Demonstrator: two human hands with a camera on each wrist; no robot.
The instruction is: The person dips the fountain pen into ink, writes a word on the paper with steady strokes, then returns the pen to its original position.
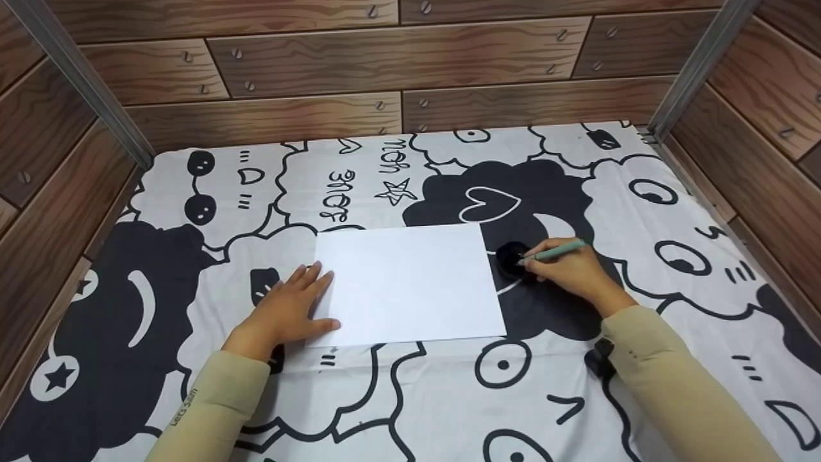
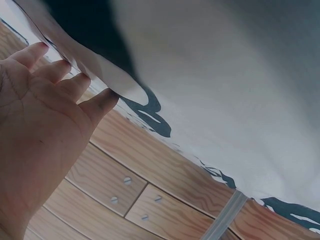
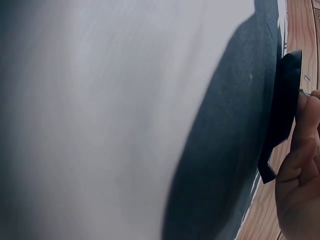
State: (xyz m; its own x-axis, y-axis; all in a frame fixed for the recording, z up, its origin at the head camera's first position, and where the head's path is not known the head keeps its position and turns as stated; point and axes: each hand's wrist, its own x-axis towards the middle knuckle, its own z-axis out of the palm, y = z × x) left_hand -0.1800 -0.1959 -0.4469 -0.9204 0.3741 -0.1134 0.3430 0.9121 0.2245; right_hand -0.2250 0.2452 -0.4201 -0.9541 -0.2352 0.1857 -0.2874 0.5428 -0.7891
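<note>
A blank sheet of white paper lies on the patterned cloth. My left hand rests on its left edge, fingers spread and straight; the palm shows in the left wrist view. Between thumb and fingers, my right hand pinches a slim green pen-shaped stick. Its lower end points into a small round black dish just right of the paper. From the side, in the right wrist view, the dish shows a short tab near the curled fingers.
A black and white cartoon cloth covers the table. Wood-print panels rise at the back and both sides, with grey metal posts in the corners. A small black device sits at the right sleeve.
</note>
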